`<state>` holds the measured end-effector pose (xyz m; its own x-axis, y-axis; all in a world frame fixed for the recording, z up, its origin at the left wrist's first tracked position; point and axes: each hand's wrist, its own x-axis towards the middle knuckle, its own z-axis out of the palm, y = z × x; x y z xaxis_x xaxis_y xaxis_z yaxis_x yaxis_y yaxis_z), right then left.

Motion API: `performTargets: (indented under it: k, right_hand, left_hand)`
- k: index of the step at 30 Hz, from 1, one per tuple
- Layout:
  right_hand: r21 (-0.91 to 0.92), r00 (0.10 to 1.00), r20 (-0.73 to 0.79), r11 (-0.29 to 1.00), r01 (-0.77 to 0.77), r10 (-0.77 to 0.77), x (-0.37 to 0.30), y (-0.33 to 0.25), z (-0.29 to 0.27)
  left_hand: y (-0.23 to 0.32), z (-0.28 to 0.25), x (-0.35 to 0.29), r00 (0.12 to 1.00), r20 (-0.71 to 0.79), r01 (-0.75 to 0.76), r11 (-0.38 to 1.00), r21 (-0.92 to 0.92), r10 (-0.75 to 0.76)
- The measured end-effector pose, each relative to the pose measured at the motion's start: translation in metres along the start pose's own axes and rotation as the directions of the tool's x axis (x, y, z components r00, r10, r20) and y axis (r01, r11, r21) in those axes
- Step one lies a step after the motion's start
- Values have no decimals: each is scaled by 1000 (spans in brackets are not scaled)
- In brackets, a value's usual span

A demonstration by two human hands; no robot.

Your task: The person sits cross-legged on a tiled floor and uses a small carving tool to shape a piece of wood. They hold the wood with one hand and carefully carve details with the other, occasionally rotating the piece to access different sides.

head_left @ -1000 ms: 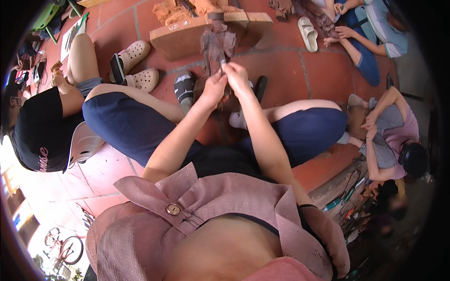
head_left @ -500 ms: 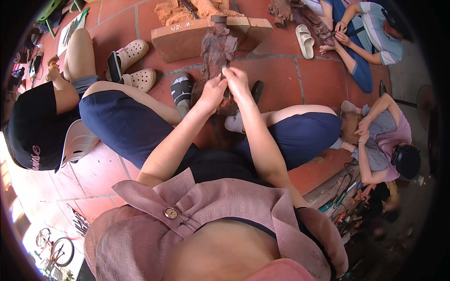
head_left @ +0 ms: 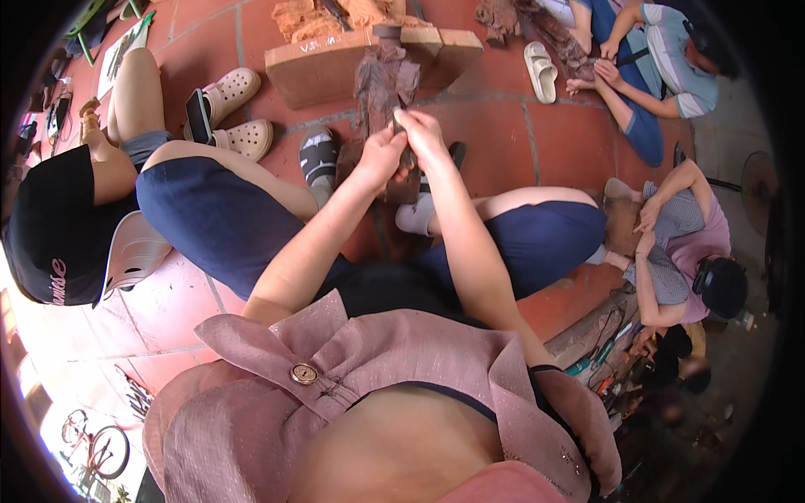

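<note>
Left hand (head_left: 379,158): fingers curled against the lower side of a dark brown wooden carving (head_left: 384,84), gripping it from the left; the thumb side meets the right hand.
Right hand (head_left: 422,134): clenched around a small dark tool (head_left: 397,126) whose short tip shows just above the knuckles, pressed to the carving; what kind of tool it is cannot be told.
Carving: stands upright just beyond the two hands, its rough, ragged upper part rising away from the grip toward a flat wooden slab (head_left: 335,67).
Slab: lies on the red tiled floor (head_left: 553,126) right behind the carving, with reddish wood lumps (head_left: 306,17) on top.
Below the grip: the person's own feet in grey and white socks (head_left: 319,159), knees spread either side.
Left of the grip: a person in a black cap (head_left: 50,226) sits close by, with pale perforated clogs (head_left: 239,113) and a dark phone (head_left: 198,117) near them.
Right of the grip: a white sandal (head_left: 541,71) on the tiles, then two seated people, well apart from the hands, each bent over their own work.
</note>
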<state>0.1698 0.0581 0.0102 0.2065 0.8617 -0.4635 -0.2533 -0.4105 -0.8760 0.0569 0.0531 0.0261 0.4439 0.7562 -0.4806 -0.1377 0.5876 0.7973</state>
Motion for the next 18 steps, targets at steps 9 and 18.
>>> performTargets:
  k: [9, 18]
  right_hand:
    - [-29, 998, 47, 999, -41, 43, -6, -13, -1]
    - [-89, 999, 11, 995, -36, 37, -2, -26, 4]
  left_hand:
    - [5, 0, -2, 999, 35, 13, 998, -69, -11]
    - [10, 1, 5, 997, 45, -51, 996, -75, 54]
